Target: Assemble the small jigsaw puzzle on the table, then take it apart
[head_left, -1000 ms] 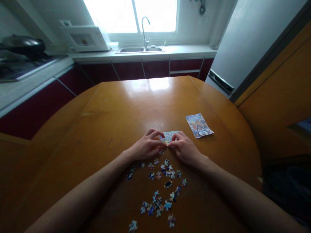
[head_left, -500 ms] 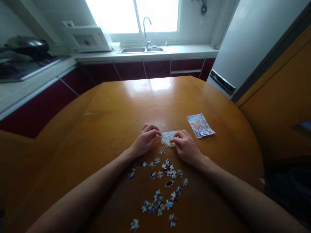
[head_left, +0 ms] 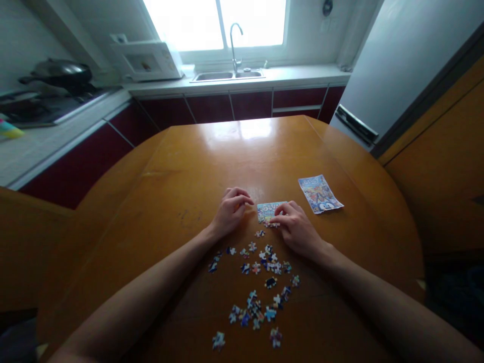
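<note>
A small joined patch of jigsaw puzzle (head_left: pixel 266 210) lies on the round wooden table (head_left: pixel 189 171) between my hands. My right hand (head_left: pixel 297 229) rests at its right edge with fingertips pinched on the patch's lower rim. My left hand (head_left: pixel 230 212) sits just left of the patch, fingers curled together, not touching it; what it holds, if anything, is hidden. Several loose puzzle pieces (head_left: pixel 260 282) are scattered on the table between my forearms. A printed picture card (head_left: pixel 320 193) lies flat to the right of the patch.
Behind the table runs a counter with a sink and tap (head_left: pixel 234 60), a white microwave (head_left: pixel 147 60) and a stove with a dark pan (head_left: pixel 60 73) at the left. A grey fridge (head_left: pixel 393 65) and an orange cabinet (head_left: pixel 446 151) stand at the right.
My left hand has drawn back to the left, off the assembled patch. My right hand stays on the patch's right edge. The camera view has shifted a little.
</note>
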